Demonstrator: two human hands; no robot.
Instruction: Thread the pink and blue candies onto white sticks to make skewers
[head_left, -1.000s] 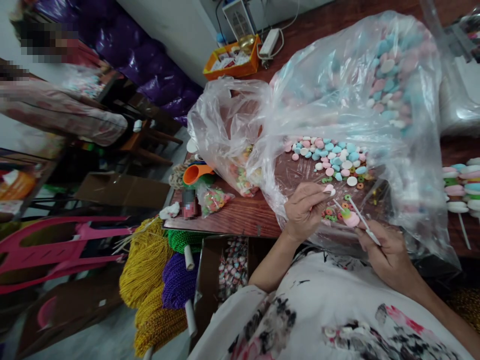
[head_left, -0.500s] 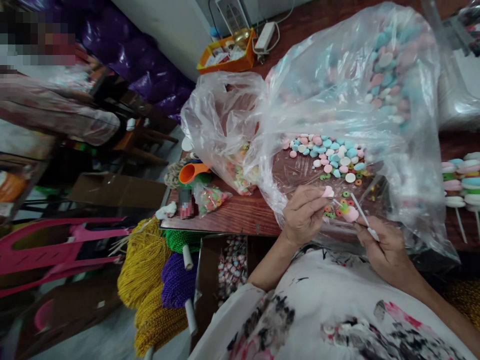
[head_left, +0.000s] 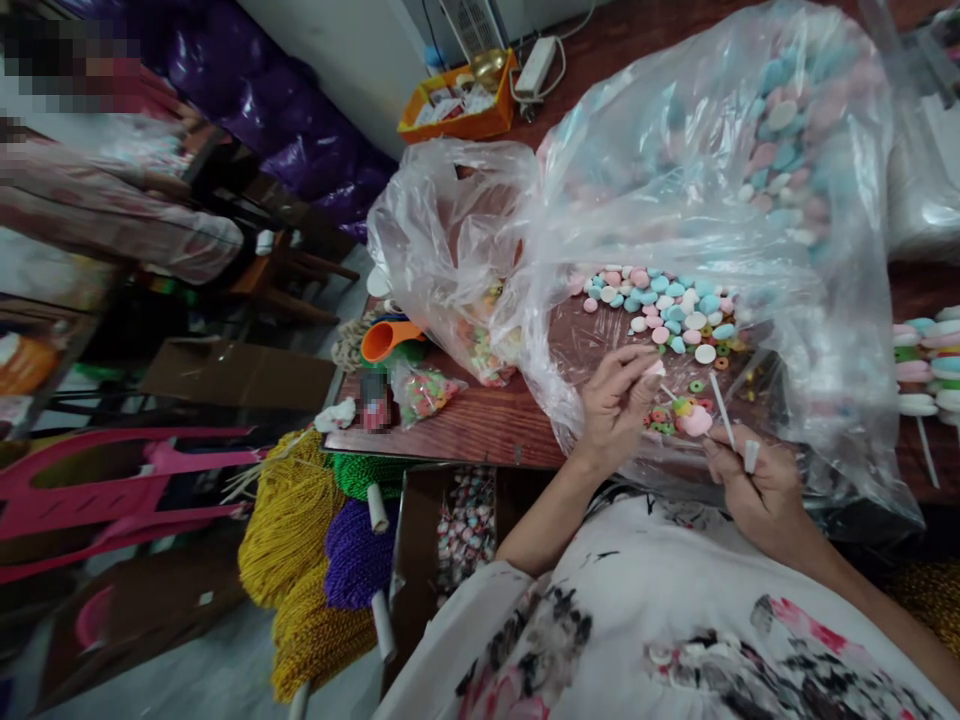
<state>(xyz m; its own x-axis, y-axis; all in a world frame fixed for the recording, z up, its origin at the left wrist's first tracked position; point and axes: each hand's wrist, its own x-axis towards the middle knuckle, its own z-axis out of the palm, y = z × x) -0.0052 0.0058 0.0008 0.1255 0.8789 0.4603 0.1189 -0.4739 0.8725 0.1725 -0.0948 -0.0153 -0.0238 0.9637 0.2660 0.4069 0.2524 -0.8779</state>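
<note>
My left hand is closed, pinching a small pale pink piece between thumb and fingertips. That piece is at the tip of a thin white stick; whether the stick has entered it I cannot tell. Yellow-green rings and a larger pink piece are threaded on the stick. My right hand is closed around its lower end, which the fingers hide. A second white stick juts up from the same hand. Under both hands lie small red and green rings on clear plastic.
Pink, blue and white discs spill from a big clear bag. Left of it are a smaller bag, an orange scoop and a packet of rings. Finished-looking skewers lie right. A person's leg shows far left.
My left hand has risen slightly and turned a little, still pinching the pale pink piece by the stick's tip. My right hand has shifted only slightly. The whole view has moved a little.
</note>
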